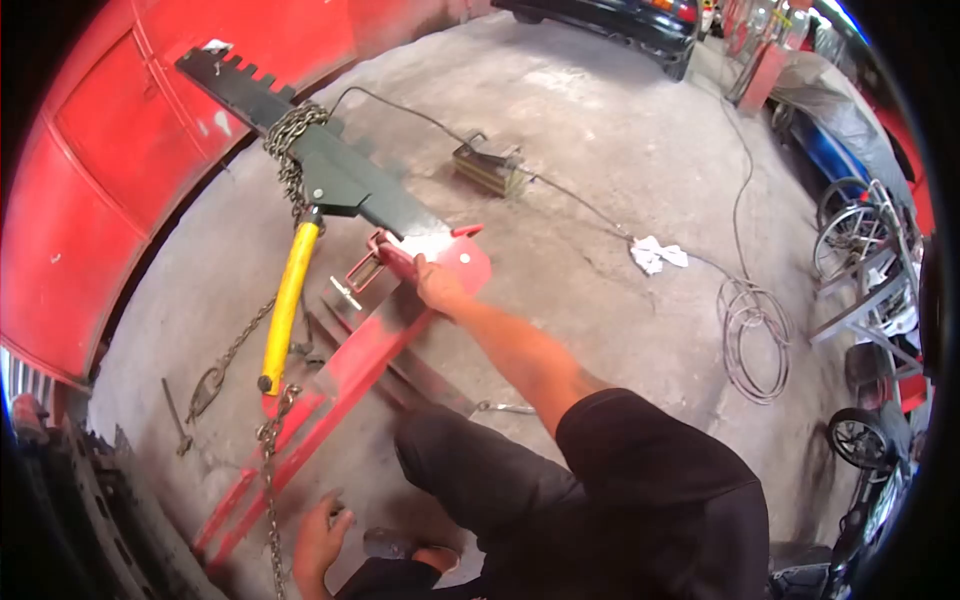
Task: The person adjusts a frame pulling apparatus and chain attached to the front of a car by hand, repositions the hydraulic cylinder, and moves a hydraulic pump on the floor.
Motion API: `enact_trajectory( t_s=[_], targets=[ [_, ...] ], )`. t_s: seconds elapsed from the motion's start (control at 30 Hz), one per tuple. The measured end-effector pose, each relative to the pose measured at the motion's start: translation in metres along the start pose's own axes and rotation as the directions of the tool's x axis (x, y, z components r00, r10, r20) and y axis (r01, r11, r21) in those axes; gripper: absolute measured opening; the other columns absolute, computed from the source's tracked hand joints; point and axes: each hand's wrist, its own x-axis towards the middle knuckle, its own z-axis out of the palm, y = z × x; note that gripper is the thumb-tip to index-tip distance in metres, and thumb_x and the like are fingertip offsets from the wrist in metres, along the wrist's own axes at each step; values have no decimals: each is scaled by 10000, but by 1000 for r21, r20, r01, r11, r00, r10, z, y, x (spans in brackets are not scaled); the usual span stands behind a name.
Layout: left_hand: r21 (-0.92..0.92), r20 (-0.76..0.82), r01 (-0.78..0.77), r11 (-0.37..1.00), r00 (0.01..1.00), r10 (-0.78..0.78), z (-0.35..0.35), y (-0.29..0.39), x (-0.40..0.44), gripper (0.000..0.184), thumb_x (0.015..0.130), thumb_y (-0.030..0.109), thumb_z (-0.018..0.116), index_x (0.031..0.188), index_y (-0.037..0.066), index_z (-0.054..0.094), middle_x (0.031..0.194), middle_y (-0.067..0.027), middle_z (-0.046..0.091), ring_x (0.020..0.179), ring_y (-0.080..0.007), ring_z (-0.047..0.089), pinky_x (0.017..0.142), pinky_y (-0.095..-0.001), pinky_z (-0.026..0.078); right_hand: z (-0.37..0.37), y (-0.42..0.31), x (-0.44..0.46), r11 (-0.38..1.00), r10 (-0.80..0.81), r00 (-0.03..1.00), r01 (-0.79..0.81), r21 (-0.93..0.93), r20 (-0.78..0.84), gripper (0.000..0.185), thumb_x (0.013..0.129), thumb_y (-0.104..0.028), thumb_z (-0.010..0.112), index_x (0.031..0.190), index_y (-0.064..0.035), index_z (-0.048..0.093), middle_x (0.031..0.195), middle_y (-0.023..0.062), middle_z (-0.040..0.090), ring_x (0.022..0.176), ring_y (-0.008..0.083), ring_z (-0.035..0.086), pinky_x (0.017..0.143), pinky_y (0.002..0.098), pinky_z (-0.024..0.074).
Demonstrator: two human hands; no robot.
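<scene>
My right hand (440, 287) reaches forward and has its fingers closed on a red metal bracket (398, 258) at the joint of a frame-pulling machine. From that joint a dark green notched arm (340, 170) slants up to the left, a chain (290, 140) wound around it. Below runs the machine's red base beam (340, 385). A yellow hydraulic ram (290, 305) links the arm to the base. At lower left, my left hand (320, 540) is beside a hanging chain (270, 490), apart from it, its fingers loosely bent with a gap at the thumb.
A hose runs from the arm to a foot pump (487, 170) on the concrete floor. A white rag (657, 254) and a coiled cable (752, 340) lie to the right. Red metal doors (110, 190) stand at left, a dark car (610, 30) at the back, wheels (860, 437) along the right.
</scene>
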Motion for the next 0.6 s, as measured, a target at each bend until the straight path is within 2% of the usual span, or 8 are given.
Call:
enact_trajectory(
  t_s=[0.03, 0.13, 0.23, 0.33, 0.53, 0.6],
  targets=[
    [156, 25, 31, 987, 999, -36, 7, -3, 0, 502, 803, 229, 684, 1253, 50, 551, 1107, -209, 624, 1009, -347, 611, 880, -407, 473, -12, -6, -5, 1000, 15, 999, -15, -8, 33, 260, 868, -93, 460, 1109, 1, 431, 950, 263, 640, 911, 411, 636, 791, 479, 506],
    [217, 158, 63, 974, 982, -98, 10, -18, 5, 507, 808, 264, 685, 1258, 72, 549, 1080, -215, 639, 995, -359, 621, 865, -414, 479, -38, -22, -16, 997, 77, 989, -75, -25, 127, 299, 846, -76, 501, 1118, 2, 401, 909, 256, 651, 900, 410, 642, 785, 476, 509],
    [-60, 147, 38, 997, 989, -28, 6, -19, 10, 478, 821, 263, 670, 1246, 76, 559, 1040, -215, 652, 973, -367, 625, 846, -423, 484, -38, -19, -16, 998, 63, 983, -60, -21, 173, 316, 846, -70, 501, 1137, -6, 392, 922, 265, 649, 905, 411, 642, 781, 480, 510],
    [-42, -5, -21, 999, 1000, 21, 1, -10, 13, 445, 832, 250, 653, 1229, 67, 572, 1021, -207, 660, 960, -361, 631, 838, -422, 486, -35, -18, -13, 997, 73, 978, -70, -18, 193, 324, 850, -69, 494, 1152, -15, 392, 934, 271, 648, 917, 414, 640, 784, 479, 510],
    [-24, 76, 53, 998, 996, -51, 14, -31, 13, 414, 837, 227, 647, 1208, 56, 588, 1003, -202, 666, 932, -354, 644, 823, -419, 495, -41, -21, -16, 997, 78, 978, -78, -9, 193, 317, 861, -65, 483, 1159, -21, 385, 953, 271, 646, 934, 413, 640, 801, 476, 510],
    [-23, 100, 29, 999, 995, -27, 21, -35, 15, 411, 839, 223, 643, 1207, 49, 587, 1007, -203, 665, 924, -353, 646, 821, -417, 498, -35, -17, -13, 997, 76, 980, -74, -19, 186, 315, 864, -69, 483, 1159, -22, 384, 967, 271, 644, 937, 415, 639, 802, 479, 511]
  ],
)
